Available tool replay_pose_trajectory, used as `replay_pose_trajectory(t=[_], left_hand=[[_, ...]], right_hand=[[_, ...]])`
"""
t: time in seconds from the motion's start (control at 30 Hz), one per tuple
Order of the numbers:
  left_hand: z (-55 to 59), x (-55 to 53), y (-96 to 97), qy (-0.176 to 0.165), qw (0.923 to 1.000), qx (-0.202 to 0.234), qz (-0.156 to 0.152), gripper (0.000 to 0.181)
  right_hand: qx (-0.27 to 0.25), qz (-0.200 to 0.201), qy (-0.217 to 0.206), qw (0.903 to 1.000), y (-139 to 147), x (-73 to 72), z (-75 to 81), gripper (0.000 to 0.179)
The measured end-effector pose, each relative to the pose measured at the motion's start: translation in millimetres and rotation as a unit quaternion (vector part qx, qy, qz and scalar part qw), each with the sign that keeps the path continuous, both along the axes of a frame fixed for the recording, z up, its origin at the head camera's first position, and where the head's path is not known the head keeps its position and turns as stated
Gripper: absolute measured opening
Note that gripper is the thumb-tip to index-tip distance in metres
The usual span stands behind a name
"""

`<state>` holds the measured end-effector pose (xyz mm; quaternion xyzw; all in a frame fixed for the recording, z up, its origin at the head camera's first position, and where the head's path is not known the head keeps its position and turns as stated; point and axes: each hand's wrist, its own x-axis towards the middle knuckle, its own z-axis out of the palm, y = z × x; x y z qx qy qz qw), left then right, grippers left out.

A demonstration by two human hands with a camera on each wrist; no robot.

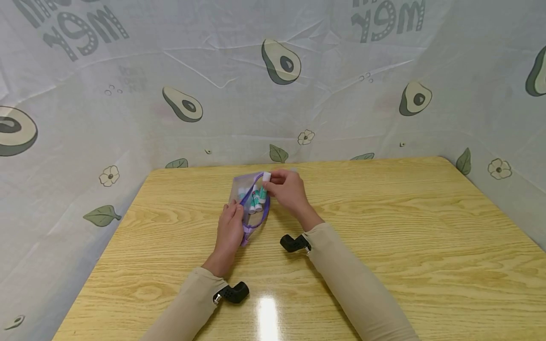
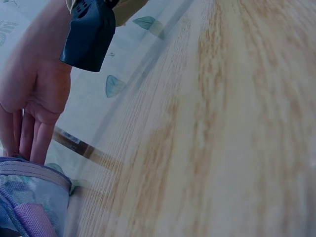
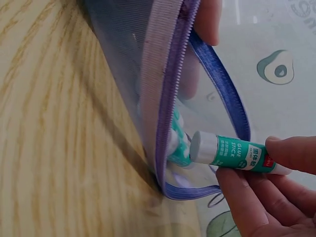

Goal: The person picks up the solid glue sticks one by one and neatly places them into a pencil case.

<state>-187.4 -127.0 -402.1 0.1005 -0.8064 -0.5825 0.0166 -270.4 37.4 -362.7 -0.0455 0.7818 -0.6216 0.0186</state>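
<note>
A see-through mesh zipper pouch [image 1: 247,181] with purple edging stands open over the table. My left hand [image 1: 229,226] grips its near left edge, thumb on the rim. At the mouth, my right hand [image 1: 290,190] pinches a green glue stick [image 3: 242,154] with white ends, between thumb and fingers. In the right wrist view, the stick's white end points into the pouch, past the purple zipper [image 3: 170,98]. Several more glue sticks [image 1: 255,204] lie inside, partly hidden by the mesh. The left wrist view shows the right hand's fingers at the pouch rim [image 2: 37,173].
The wood-grain table [image 1: 384,237] extends widely on both sides of the pouch. A white cloth [image 1: 239,128] printed with avocados hangs behind and beside it. Black wrist devices [image 1: 294,243] stick out from both sleeves.
</note>
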Motion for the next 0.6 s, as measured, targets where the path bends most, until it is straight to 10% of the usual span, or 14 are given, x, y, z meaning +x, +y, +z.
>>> replay_pose_trajectory(t=[0.6], left_hand=[[0.5,-0.1,0.9,-0.002,1.0000,0.002,-0.001,0.053]], right_hand=[[-0.099,0.014,-0.125,0.9870,-2.5,-0.3,-11.8,0.038]])
